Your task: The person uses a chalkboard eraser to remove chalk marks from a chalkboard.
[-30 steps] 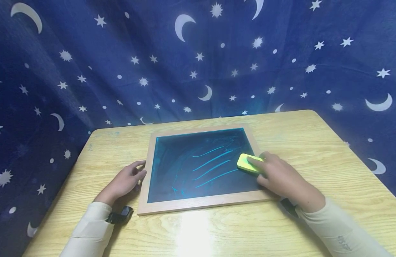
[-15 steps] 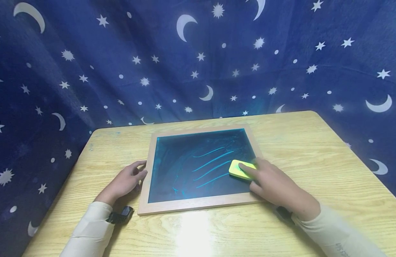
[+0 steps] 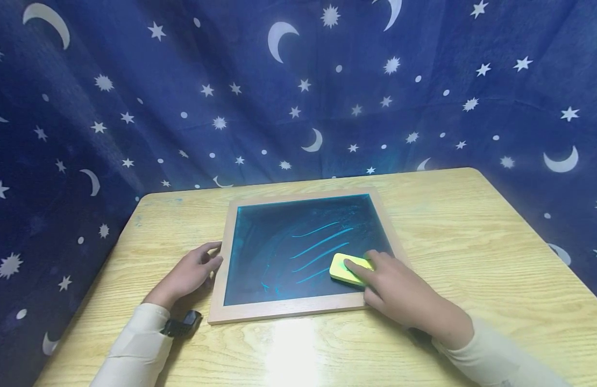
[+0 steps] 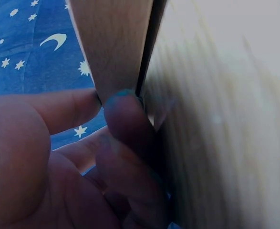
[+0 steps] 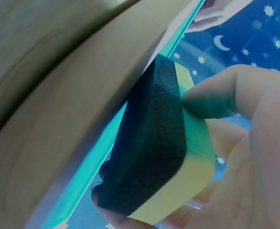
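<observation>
A small chalkboard (image 3: 260, 231) in a light wooden frame (image 3: 289, 308) lies on the table, with several blue slanted strokes (image 3: 314, 248) and faint smears on it. My right hand (image 3: 405, 293) grips a yellow chalkboard eraser (image 3: 341, 269) over the lower right of the board, its index finger along the top. The right wrist view shows the eraser's dark felt side (image 5: 154, 138) and a blue-green stain on the yellow back. At the frame's left edge, my left hand (image 3: 187, 273) pinches the wood with thumb and curled fingertips; the left wrist view shows the fingertips (image 4: 125, 107) against its side.
The wood-grain table (image 3: 473, 242) extends beyond the board on all sides. A dark blue curtain (image 3: 250, 64) with moons and stars hangs behind it and along the left. Black wrist devices, such as the left one (image 3: 182, 324), sit close to the table.
My right hand has slid the eraser leftward and toward me, from the board's right edge to the lower right, over the right end of the lowest stroke. My left hand stays put.
</observation>
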Demonstrator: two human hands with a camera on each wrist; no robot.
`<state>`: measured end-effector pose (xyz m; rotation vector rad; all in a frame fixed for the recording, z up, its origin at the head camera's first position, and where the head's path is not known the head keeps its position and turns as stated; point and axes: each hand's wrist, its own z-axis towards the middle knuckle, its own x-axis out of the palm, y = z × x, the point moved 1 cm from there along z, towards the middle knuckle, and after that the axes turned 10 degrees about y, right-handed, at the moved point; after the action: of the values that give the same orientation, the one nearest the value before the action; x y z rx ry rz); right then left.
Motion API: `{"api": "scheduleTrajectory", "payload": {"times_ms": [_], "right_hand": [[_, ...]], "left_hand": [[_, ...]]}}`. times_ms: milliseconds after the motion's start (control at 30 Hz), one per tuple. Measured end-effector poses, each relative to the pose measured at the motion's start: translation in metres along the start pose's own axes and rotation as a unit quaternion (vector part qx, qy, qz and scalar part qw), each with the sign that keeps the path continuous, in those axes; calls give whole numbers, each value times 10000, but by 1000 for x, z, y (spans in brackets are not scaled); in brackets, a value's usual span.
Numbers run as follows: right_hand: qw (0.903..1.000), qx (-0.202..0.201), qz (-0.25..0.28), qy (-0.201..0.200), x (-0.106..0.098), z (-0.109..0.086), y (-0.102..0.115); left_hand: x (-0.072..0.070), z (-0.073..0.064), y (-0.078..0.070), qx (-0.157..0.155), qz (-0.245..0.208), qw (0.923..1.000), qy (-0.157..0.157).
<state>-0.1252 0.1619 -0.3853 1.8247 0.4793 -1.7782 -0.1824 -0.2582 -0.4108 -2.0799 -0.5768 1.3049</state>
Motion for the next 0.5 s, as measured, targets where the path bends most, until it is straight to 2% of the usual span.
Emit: {"api": "scheduleTrajectory", "payload": {"times_ms": [200,500], "right_hand": [[9999,-114,-66,-101,2,-1,10],[9998,-146,6,133,3,-2,20]], "left_hand": [[0,-1,-1,2,-32,10000,72],[0,0,-1,-113,105,9999,44]]}}
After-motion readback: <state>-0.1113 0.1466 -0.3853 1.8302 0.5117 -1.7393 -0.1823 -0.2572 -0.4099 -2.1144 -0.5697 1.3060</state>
